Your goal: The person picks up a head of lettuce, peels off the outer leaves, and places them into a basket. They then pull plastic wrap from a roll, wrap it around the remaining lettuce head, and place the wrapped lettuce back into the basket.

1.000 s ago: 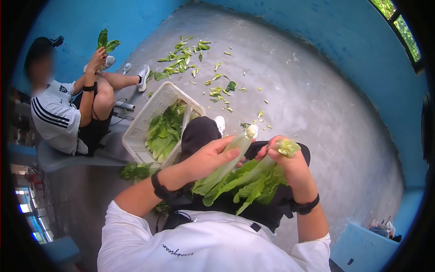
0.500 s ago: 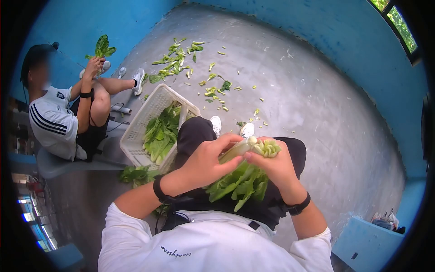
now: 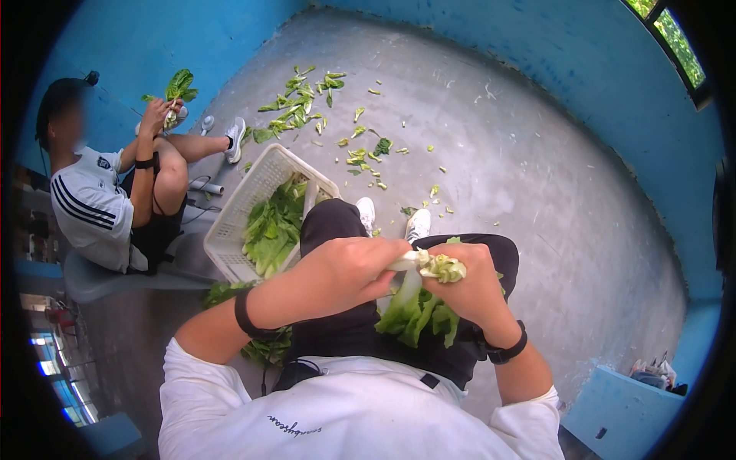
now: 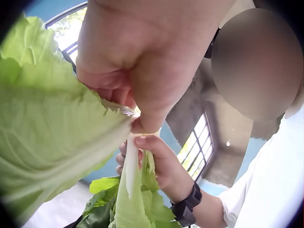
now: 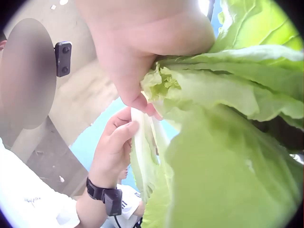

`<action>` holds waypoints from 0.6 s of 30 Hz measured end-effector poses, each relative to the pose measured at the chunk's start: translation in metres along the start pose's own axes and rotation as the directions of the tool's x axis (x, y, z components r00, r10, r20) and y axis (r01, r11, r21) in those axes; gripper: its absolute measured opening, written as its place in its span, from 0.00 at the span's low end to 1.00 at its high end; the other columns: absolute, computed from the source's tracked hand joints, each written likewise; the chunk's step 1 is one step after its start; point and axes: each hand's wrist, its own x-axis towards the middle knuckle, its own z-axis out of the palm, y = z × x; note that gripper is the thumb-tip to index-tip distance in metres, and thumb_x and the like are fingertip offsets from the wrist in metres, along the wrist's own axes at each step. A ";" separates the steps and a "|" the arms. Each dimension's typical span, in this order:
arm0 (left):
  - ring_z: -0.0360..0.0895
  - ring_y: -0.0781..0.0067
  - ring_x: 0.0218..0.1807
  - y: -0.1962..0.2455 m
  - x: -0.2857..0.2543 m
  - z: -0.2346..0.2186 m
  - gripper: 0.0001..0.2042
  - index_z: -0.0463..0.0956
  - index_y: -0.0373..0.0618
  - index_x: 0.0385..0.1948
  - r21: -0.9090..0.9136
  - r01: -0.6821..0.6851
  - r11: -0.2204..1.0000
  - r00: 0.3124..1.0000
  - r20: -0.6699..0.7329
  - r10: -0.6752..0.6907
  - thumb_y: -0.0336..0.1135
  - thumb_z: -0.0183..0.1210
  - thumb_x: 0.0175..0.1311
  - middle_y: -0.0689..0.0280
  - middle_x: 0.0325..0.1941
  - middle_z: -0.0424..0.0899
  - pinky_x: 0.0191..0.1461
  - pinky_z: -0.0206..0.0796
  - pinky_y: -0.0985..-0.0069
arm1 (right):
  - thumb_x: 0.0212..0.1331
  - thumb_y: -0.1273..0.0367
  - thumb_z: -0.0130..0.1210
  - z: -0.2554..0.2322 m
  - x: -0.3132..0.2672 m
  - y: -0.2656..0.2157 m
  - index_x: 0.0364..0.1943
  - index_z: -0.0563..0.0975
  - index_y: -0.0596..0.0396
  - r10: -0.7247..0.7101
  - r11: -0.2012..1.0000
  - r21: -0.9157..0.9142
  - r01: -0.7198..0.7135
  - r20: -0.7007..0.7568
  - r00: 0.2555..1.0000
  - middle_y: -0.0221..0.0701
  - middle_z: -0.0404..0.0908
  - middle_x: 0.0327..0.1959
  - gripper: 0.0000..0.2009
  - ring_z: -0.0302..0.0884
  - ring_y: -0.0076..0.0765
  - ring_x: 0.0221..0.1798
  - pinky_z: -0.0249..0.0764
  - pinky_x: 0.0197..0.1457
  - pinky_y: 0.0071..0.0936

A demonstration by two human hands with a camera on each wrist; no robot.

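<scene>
Over the lap, my left hand pinches the pale stalk end of a leafy green like lettuce. Its broad leaf fills the left side of the left wrist view. Beside it, fingers curled, my right hand grips a bunch of lettuce leaves that hangs down over the dark trousers. At the top of that fist the bunch's torn, yellowish stalk ends stick out, close against the left fingertips. The right wrist view has the leaves spreading out from under the right palm.
A white plastic basket with green leaves stands by the left knee. More greens lie below the left forearm. Leaf scraps litter the grey floor ahead. Another person sits at left holding greens. A blue box is at right.
The left hand has swung in until its fingers meet the stalk ends at the right hand. The leaf it holds has turned and is now mostly hidden behind that hand.
</scene>
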 end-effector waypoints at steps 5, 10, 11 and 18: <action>0.84 0.61 0.39 0.006 0.000 -0.006 0.17 0.74 0.38 0.51 0.156 -0.025 0.987 0.999 0.048 0.018 0.27 0.61 0.58 0.60 0.39 0.82 0.38 0.77 0.68 | 0.42 0.73 0.70 -0.010 0.000 -0.011 0.34 0.85 0.57 -0.017 0.994 -0.106 0.023 0.051 0.999 0.40 0.85 0.28 0.12 0.83 0.49 0.31 0.78 0.36 0.34; 0.81 0.60 0.38 0.007 -0.005 -0.016 0.20 0.72 0.43 0.53 0.151 -0.080 0.985 0.992 0.110 0.064 0.25 0.61 0.58 0.62 0.34 0.76 0.38 0.74 0.65 | 0.41 0.73 0.70 -0.018 -0.002 -0.024 0.33 0.86 0.55 -0.022 0.987 -0.156 0.044 0.140 0.990 0.39 0.85 0.27 0.11 0.82 0.50 0.30 0.77 0.35 0.37; 0.81 0.60 0.37 0.007 -0.005 -0.021 0.20 0.72 0.44 0.53 0.150 -0.098 0.984 0.988 0.134 0.078 0.25 0.61 0.58 0.61 0.34 0.76 0.37 0.74 0.65 | 0.41 0.73 0.70 -0.019 -0.004 -0.024 0.33 0.86 0.55 -0.036 0.983 -0.174 0.064 0.159 0.987 0.38 0.85 0.27 0.11 0.82 0.50 0.30 0.77 0.35 0.37; 0.83 0.63 0.39 -0.016 -0.019 -0.068 0.22 0.74 0.44 0.52 0.046 0.114 0.992 0.993 -0.018 -0.113 0.26 0.67 0.52 0.61 0.41 0.82 0.40 0.74 0.71 | 0.42 0.75 0.68 -0.053 -0.005 0.000 0.34 0.86 0.56 0.063 0.985 -0.169 -0.048 0.089 0.994 0.41 0.85 0.28 0.11 0.83 0.46 0.30 0.77 0.36 0.31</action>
